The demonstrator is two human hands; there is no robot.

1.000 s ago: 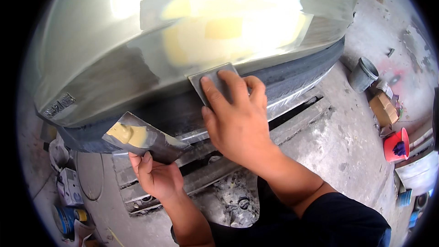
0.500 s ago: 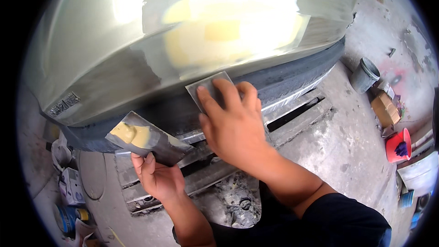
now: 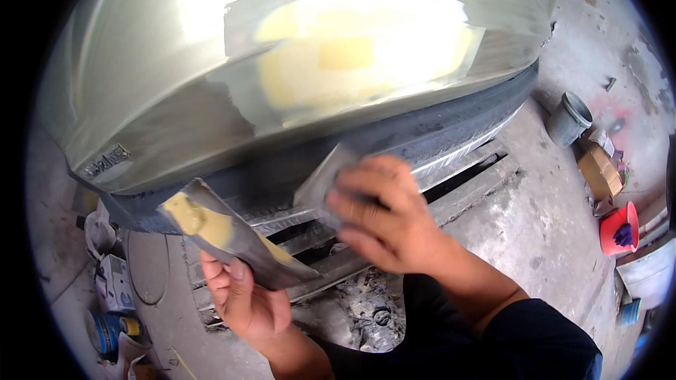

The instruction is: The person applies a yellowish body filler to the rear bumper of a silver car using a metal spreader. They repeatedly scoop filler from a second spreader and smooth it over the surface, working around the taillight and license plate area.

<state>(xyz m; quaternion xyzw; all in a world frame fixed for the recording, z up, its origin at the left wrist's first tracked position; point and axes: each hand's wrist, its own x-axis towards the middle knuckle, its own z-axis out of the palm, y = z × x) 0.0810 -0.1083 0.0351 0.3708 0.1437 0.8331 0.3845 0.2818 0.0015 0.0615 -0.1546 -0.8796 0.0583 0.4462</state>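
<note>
My right hand grips a flat grey spreader, blurred with motion, just below the dark lower edge of a pale green car body panel. A wide patch of yellowish filler covers the middle of the panel. My left hand holds a flat metal board smeared with a lump of yellow putty, tilted up toward the panel's lower left.
A metal grate runs in the concrete floor under the panel. At right stand a grey bucket, a cardboard box and a red tub. Cans and boxes cluster at lower left.
My right hand has slid with the spreader down and away from the panel, toward the board. My left hand and its board have barely shifted.
</note>
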